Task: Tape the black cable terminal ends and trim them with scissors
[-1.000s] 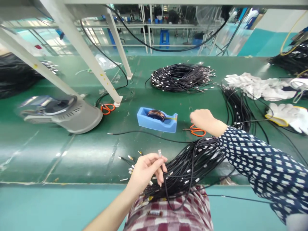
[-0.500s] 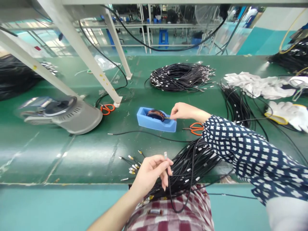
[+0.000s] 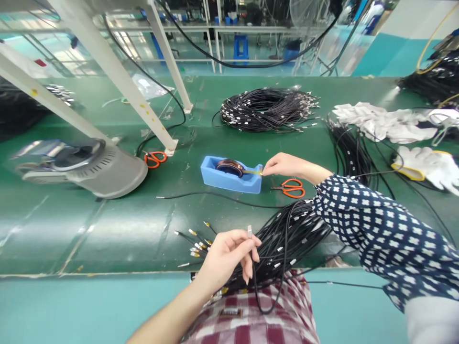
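My left hand [image 3: 234, 253] pinches a black cable [image 3: 255, 291] close to its end, and the pale connector [image 3: 249, 231] sticks up above the fingertips. Over at the blue tape dispenser [image 3: 229, 184], my right hand [image 3: 283, 165] grips the free end of the amber tape [image 3: 251, 171]. That strip runs taut from the brown roll [image 3: 230, 167] across the dispenser's right end. A thick bundle of black cables [image 3: 287, 239] with white tags lies over the table edge and my lap, partly behind my left hand.
Orange-handled snips [image 3: 292, 188] lie right of the dispenser, and orange scissors [image 3: 155, 159] lie left. A coil of black cables [image 3: 267, 110] sits behind. White gloves [image 3: 426, 165] and more cables are at right. A grey machine [image 3: 111, 169] and white posts [image 3: 168, 138] stand left.
My right hand has moved a little right, drawing the tape out past the dispenser's end. My left hand still holds the cable in nearly the same place.
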### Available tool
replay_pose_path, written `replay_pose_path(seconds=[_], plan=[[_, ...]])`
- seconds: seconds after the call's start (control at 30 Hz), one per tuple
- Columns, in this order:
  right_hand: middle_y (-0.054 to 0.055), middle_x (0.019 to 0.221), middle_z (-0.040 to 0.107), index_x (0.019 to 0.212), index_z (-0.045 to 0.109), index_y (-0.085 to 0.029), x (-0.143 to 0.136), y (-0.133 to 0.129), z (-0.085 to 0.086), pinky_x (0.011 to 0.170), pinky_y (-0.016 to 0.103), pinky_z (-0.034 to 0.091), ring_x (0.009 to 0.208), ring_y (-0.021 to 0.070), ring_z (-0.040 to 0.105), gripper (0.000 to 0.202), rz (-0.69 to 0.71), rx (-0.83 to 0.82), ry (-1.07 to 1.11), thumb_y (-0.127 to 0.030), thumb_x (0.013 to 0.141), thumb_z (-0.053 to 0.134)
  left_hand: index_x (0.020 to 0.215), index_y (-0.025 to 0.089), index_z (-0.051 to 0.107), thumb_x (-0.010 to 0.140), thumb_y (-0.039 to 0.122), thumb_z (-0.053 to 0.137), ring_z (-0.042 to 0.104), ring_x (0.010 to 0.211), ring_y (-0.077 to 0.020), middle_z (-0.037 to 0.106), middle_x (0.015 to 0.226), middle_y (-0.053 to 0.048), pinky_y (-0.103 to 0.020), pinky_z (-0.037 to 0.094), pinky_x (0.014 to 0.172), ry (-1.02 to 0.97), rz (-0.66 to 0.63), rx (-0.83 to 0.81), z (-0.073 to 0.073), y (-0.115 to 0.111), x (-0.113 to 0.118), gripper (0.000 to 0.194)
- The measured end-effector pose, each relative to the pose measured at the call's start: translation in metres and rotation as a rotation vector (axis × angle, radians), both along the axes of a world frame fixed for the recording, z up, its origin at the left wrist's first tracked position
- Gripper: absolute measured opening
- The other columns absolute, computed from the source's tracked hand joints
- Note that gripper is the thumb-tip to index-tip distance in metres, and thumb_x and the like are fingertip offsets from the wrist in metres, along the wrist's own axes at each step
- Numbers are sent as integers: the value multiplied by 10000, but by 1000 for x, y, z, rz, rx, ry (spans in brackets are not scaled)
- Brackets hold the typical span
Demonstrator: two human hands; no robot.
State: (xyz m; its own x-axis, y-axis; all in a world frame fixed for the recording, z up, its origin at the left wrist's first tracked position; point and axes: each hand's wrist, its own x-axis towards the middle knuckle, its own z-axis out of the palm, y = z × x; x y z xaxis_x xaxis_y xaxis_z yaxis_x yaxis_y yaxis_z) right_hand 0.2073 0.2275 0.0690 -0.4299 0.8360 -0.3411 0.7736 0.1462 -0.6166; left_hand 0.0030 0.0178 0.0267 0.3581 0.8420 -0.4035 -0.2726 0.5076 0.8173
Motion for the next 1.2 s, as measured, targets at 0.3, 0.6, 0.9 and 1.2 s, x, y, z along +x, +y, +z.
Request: replay_pose_path(seconds=[0.3, 0.6, 0.9, 1.2], plan=[[13, 779, 685, 789, 767, -174, 0, -2, -2, 651, 261, 391, 742, 159, 550, 268, -47, -54, 84, -409, 706, 669, 836, 96, 685, 794, 428, 723, 565, 374, -93, 661, 651, -37, -201, 480, 353, 7, -21, -2, 1, 2, 0, 337], [38, 781, 702, 825, 773, -152, 0, -4, -4, 669, 256, 423, 748, 161, 575, 277, -58, -51, 137, -384, 719, 666, 858, 94, 687, 812, 417, 711, 570, 380, -91, 667, 666, -41, -197, 482, 358, -2, -37, 2, -1, 2, 0, 327], [47, 795, 721, 805, 771, -160, 2, -5, -5, 675, 256, 439, 750, 169, 606, 245, -53, -30, 123, -361, 738, 647, 840, 98, 678, 788, 464, 716, 553, 370, -86, 663, 668, -40, -195, 457, 349, 48, -43, 13, 2, 3, 1, 371], [48, 789, 709, 832, 772, -149, 0, -5, -1, 628, 239, 436, 725, 157, 579, 256, -37, -18, 120, -353, 740, 648, 872, 136, 646, 805, 414, 695, 260, 341, -4, 506, 540, 65, -150, 151, 343, 220, 127, 203, 15, 75, -10, 291]])
